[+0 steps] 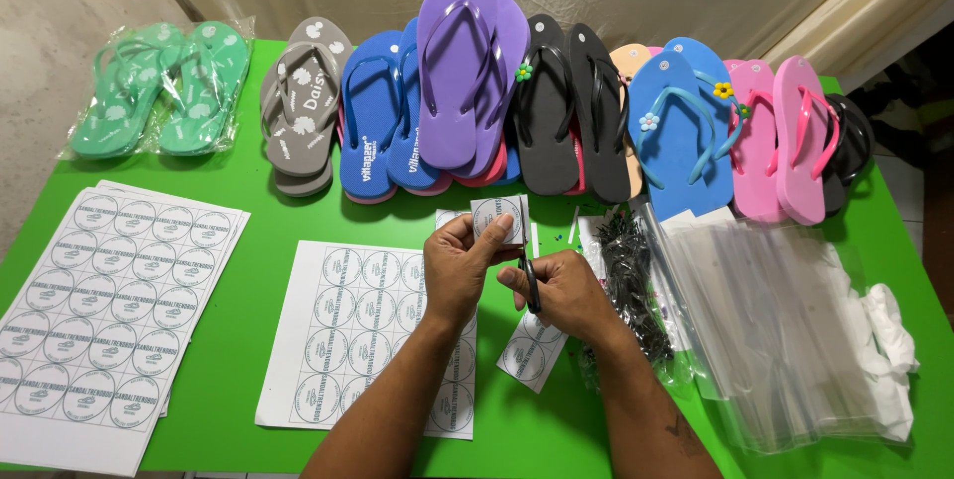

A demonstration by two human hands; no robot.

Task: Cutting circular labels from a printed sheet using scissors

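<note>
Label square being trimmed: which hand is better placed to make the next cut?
Right. The right hand already holds the scissors just below the label square, while the left hand pinches that square.

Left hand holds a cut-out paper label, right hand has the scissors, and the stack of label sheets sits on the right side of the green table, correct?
Not quite. The head view shows the stack of label sheets on the table's left side. The left hand does hold the paper label; the right hand has the scissors.

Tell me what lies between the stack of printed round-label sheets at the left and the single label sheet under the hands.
In the head view, only bare green table separates the stack of label sheets from the single label sheet; nothing lies there.
</note>
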